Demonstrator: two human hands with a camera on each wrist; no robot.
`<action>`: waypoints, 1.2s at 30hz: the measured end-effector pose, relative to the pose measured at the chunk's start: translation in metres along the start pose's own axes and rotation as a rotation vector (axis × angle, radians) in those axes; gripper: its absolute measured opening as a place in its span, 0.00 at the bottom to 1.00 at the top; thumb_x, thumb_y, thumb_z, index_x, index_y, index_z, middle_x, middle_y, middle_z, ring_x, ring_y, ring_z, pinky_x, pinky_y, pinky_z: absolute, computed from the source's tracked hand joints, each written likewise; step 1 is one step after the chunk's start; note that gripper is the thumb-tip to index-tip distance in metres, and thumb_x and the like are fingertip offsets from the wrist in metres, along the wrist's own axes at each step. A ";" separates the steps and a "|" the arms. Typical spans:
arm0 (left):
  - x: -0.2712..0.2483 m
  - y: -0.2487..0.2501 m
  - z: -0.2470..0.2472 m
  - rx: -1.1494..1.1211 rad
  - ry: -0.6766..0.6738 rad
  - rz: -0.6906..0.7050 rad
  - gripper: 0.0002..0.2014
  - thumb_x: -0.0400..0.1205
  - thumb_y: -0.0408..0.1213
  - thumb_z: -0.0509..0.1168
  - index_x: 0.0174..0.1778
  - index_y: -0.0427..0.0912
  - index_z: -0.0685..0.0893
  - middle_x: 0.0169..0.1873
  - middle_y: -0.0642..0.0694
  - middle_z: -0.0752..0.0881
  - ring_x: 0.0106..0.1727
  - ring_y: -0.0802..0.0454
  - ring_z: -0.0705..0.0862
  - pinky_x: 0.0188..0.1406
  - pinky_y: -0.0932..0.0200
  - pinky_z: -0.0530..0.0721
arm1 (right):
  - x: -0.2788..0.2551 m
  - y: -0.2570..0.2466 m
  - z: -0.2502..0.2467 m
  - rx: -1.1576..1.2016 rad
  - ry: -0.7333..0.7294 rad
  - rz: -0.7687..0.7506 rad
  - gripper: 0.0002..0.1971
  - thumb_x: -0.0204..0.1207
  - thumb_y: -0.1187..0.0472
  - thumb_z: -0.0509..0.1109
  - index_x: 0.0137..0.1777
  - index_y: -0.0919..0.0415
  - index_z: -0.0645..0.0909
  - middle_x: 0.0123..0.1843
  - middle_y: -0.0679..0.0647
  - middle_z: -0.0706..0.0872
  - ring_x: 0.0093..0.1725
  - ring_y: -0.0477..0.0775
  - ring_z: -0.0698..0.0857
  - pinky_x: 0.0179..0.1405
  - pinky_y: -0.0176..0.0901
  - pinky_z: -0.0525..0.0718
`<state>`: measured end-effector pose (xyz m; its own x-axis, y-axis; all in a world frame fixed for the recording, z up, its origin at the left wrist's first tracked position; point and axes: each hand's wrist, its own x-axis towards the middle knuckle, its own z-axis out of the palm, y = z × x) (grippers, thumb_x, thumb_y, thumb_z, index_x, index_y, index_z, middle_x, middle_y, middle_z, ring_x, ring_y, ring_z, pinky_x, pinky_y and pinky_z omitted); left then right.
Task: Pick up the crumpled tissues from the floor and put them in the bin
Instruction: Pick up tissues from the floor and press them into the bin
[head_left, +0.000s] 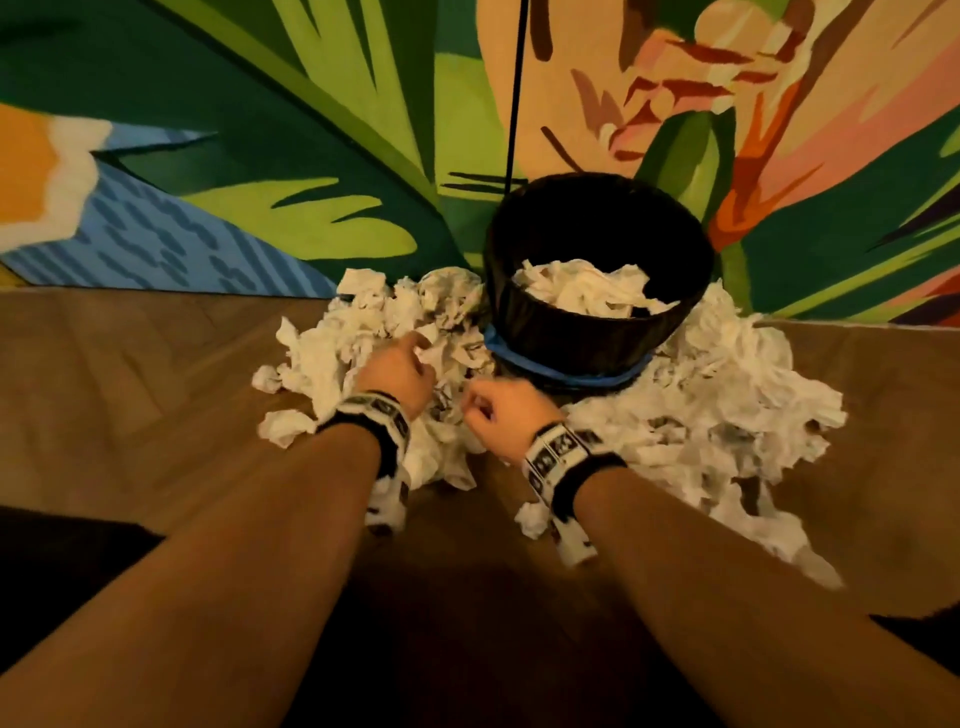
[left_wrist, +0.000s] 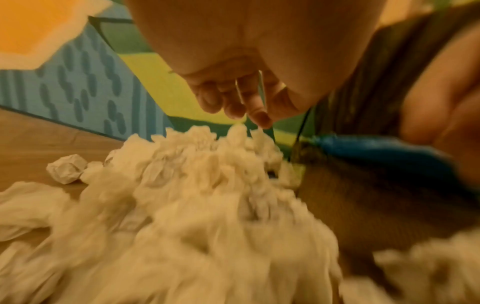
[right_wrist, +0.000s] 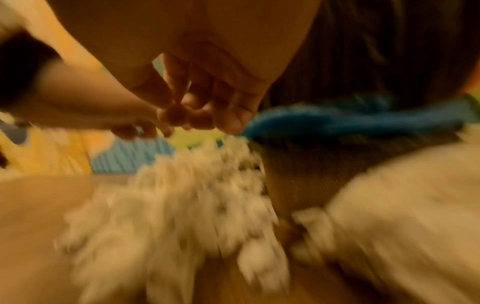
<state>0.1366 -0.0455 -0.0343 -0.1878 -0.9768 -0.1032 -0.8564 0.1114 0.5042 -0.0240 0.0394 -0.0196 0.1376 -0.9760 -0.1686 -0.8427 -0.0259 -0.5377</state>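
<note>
A black bin (head_left: 561, 338) with a blue band (head_left: 566, 371) at its foot stands on the floor against the wall, with crumpled white tissues (head_left: 582, 288) inside. More tissues lie in a left pile (head_left: 353, 338) and a right pile (head_left: 727, 405). My left hand (head_left: 415, 358) hovers over the left pile (left_wrist: 194, 185), its fingers (left_wrist: 233, 109) hanging loosely and holding nothing. My right hand (head_left: 480, 408) is just in front of the bin, between the piles. Its fingers (right_wrist: 192, 117) are curled in toward the thumb, with nothing seen in them. That view is blurred.
A painted wall (head_left: 260, 156) rises right behind the bin, and a black cord (head_left: 517, 93) hangs down to its rim. The wooden floor (head_left: 130, 389) spreads left and right. A single tissue ball (head_left: 265, 376) lies at the left pile's edge.
</note>
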 end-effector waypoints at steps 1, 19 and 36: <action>-0.012 -0.002 0.011 0.063 -0.088 0.029 0.17 0.81 0.40 0.62 0.66 0.48 0.78 0.50 0.41 0.87 0.52 0.40 0.85 0.49 0.51 0.83 | -0.009 0.017 0.019 -0.045 -0.106 0.097 0.11 0.80 0.51 0.63 0.58 0.48 0.80 0.54 0.52 0.84 0.55 0.57 0.84 0.52 0.49 0.83; -0.037 0.036 0.150 0.399 -0.676 0.232 0.34 0.79 0.33 0.64 0.82 0.57 0.63 0.83 0.46 0.54 0.77 0.38 0.70 0.77 0.47 0.69 | -0.062 0.118 0.086 0.085 -0.122 0.483 0.13 0.69 0.56 0.71 0.42 0.47 0.66 0.43 0.47 0.75 0.48 0.55 0.78 0.43 0.43 0.74; -0.029 0.042 0.149 0.134 -0.269 0.078 0.24 0.77 0.40 0.67 0.69 0.51 0.69 0.74 0.40 0.61 0.56 0.37 0.84 0.50 0.45 0.86 | -0.029 0.113 0.085 0.055 0.092 0.531 0.26 0.80 0.55 0.63 0.78 0.48 0.68 0.69 0.58 0.79 0.67 0.63 0.78 0.66 0.52 0.79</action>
<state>0.0343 0.0147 -0.1382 -0.3608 -0.8827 -0.3010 -0.8867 0.2246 0.4041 -0.0789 0.0834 -0.1457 -0.3485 -0.8666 -0.3571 -0.7548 0.4854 -0.4412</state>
